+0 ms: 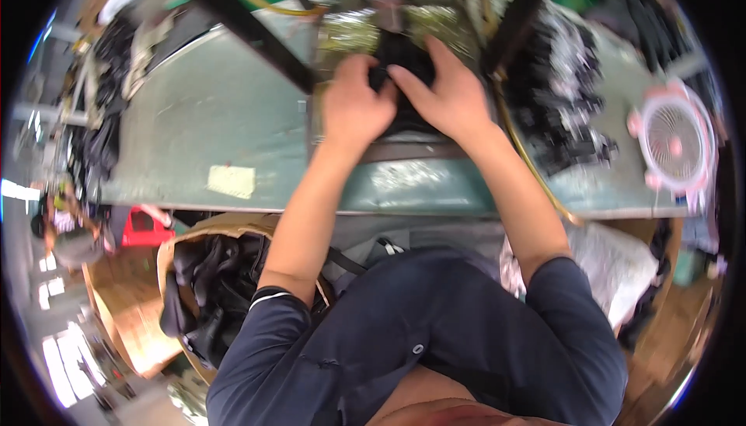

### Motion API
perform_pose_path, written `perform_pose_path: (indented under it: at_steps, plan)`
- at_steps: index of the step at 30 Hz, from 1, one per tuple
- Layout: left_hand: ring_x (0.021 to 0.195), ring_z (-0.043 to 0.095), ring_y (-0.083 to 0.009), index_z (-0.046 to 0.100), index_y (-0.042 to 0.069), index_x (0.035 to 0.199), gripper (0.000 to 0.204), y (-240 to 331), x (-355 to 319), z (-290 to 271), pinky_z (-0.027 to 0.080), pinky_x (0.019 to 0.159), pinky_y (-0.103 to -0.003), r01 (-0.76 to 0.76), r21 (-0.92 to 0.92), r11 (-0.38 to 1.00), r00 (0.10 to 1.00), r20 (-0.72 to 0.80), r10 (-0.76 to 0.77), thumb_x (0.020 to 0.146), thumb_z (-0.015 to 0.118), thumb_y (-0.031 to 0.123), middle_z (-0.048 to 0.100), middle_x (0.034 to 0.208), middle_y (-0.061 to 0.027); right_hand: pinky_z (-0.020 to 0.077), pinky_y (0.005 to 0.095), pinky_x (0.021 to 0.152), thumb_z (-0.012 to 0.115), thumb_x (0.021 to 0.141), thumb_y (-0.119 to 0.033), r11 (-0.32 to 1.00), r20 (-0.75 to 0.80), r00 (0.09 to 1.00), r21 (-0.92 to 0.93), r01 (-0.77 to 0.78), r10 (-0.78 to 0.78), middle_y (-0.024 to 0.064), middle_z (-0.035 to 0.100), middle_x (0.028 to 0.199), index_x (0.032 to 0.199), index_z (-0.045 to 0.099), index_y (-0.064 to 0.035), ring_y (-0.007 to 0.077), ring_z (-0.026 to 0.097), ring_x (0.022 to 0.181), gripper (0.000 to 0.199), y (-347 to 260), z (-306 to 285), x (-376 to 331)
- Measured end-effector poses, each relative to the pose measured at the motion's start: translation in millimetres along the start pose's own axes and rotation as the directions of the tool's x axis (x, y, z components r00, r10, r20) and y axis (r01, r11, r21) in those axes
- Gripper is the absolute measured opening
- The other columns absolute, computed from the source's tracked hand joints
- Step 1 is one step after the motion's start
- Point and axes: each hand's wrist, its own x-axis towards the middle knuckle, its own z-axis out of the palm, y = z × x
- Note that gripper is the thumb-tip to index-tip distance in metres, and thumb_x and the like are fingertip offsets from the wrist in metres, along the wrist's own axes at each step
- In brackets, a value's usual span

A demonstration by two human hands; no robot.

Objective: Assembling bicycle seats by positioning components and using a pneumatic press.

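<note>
Both hands' grip (388, 84) around black piece (404, 57)

I see open green tabletop (210, 107) to my left, bare but for a pale label (231, 181). A black frame bar (260, 38) slants across above it. A dark parts heap (563, 107) and pink fan (676, 142) crowd the right side.

Factory workshop, worn green workbench (210, 115), heaped black parts (563, 107)

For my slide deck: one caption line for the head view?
Both hands, left hand and right hand, press a black item on a green workbench.
</note>
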Motion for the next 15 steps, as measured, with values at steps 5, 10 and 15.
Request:
perform_pose_path:
  at_steps: [5, 10, 15]
  plan:
    - [0.092, 0.071, -0.0308, 0.072, 0.003, 0.105, 0.030, -24.8, -18.1, -63.6, 0.056, 0.083, -0.038, 0.175, -0.329, 0.928, 0.977, 0.178, -0.121, 0.079, 0.074, 0.017, 0.074, 0.101, -0.0145, 0.0504, 0.0429, 0.113, 0.075, 0.096, -0.034, 0.834, 0.257, 0.964, 0.514, -0.203, 0.076, 0.0226, 0.073, 0.132, 0.147, 0.062, 0.0004, 0.0432, 0.069, 0.123, 0.063, -16.3, -34.8, -13.8]
    - [0.108, 0.074, -0.0322, 0.066, -0.002, 0.129, 0.042, -76.1, -83.4, -157.9, 0.063, 0.079, -0.043, 0.795, -0.606, 0.033, 0.593, 0.763, -0.256, 0.104, 0.062, 0.031, 0.077, 0.113, -0.0188, 0.0483, 0.0441, 0.115, 0.085, 0.083, -0.023, 0.916, 0.654, 0.645, 0.233, 0.326, -0.396, 0.0236, 0.063, 0.146, 0.160, 0.044, -0.0012, 0.0418, 0.064, 0.132, 0.090, -72.6, -30.8, -37.4]
    - [0.088, 0.078, -0.0406, 0.059, -0.003, 0.140, 0.066, -110.6, -165.0, -237.0, 0.065, 0.064, -0.032, 0.496, -0.803, -0.331, 0.713, 0.594, -0.373, 0.111, 0.050, 0.056, 0.074, 0.121, -0.0263, 0.0600, 0.0408, 0.081, 0.085, 0.087, -0.011, 0.761, 0.815, 0.513, 0.507, -0.405, -0.270, 0.0180, 0.071, 0.120, 0.158, 0.042, 0.0024, 0.0300, 0.074, 0.095, 0.084, -111.9, 43.5, -76.2]
